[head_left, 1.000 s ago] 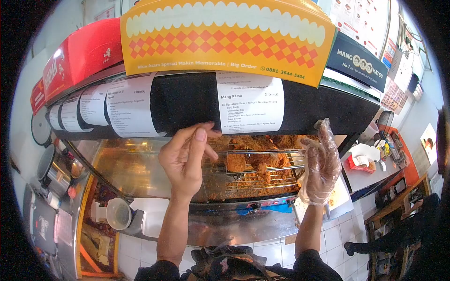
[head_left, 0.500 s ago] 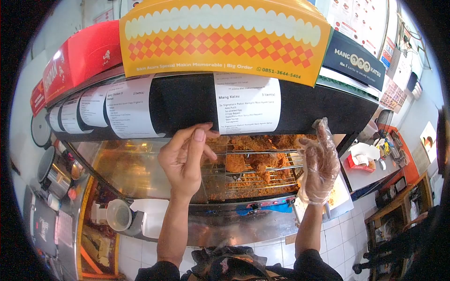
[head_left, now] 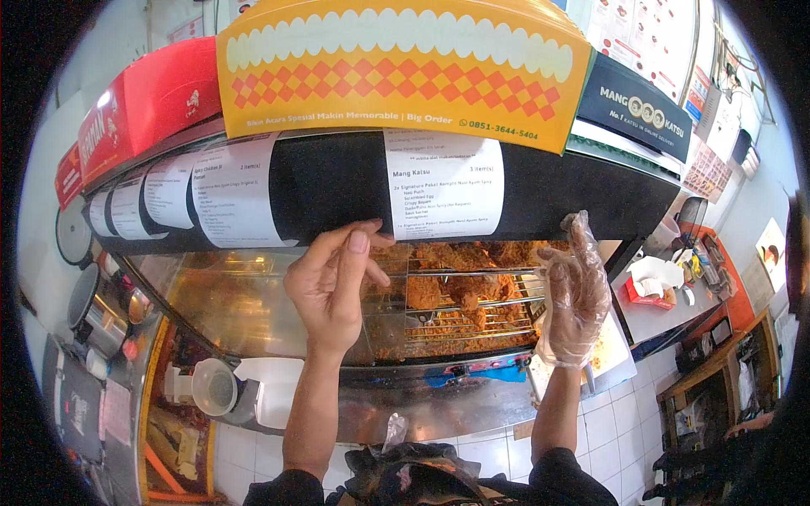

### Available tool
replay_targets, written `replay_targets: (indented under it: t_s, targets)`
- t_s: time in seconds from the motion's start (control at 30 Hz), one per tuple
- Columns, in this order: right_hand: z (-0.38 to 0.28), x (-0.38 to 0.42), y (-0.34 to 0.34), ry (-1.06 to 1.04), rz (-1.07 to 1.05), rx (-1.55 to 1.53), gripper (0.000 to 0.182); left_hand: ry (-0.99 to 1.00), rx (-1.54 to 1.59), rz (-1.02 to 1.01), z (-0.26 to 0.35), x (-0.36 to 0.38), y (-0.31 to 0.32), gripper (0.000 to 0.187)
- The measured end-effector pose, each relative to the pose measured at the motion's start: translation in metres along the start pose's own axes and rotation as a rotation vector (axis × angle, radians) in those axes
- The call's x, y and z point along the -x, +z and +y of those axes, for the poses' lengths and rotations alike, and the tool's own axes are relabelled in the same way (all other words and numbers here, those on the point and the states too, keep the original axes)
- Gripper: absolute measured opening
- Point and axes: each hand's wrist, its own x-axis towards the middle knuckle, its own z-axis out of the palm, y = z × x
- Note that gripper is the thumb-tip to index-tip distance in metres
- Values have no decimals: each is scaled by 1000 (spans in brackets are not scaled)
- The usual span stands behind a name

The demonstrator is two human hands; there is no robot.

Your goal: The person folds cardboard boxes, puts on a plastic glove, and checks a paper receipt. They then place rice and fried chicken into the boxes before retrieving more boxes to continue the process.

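My left hand (head_left: 327, 287) is bare and raised at the lower edge of the black panel (head_left: 329, 181). Its fingers are loosely bent and apart, with nothing in them. A printed order slip (head_left: 445, 190) hangs on the panel just above and right of its fingertips. My right hand (head_left: 576, 295), in a clear plastic glove, has its fingers spread, the tips reaching the panel's lower edge. Between both hands, breaded fried pieces (head_left: 468, 291) lie on a wire rack (head_left: 472, 331) inside the display warmer (head_left: 245, 295).
More order slips (head_left: 232, 194) hang on the left. A yellow sign (head_left: 396, 76) tops the warmer. Below left are a clear tub (head_left: 214, 388) and a white container (head_left: 278, 392). A side table with a red-and-white box (head_left: 650, 287) stands right. Dark clothing of someone (head_left: 717, 464) shows lower right.
The view has shifted slightly; both hands hold nearly the same pose. A small clear plastic-looking thing has appeared at the bottom centre, and a person's hand shows at the far right.
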Motion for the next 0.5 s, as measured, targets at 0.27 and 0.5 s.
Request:
replay_targets:
  t_s: [0.27, 0.5]
  targets:
    - [1, 2, 4, 33, 10, -80, 47, -13, 10, -2, 0, 0, -1, 21]
    - [0, 0, 4, 1, -1, -96, 48, -11, -11, 4, -1, 0, 0, 22]
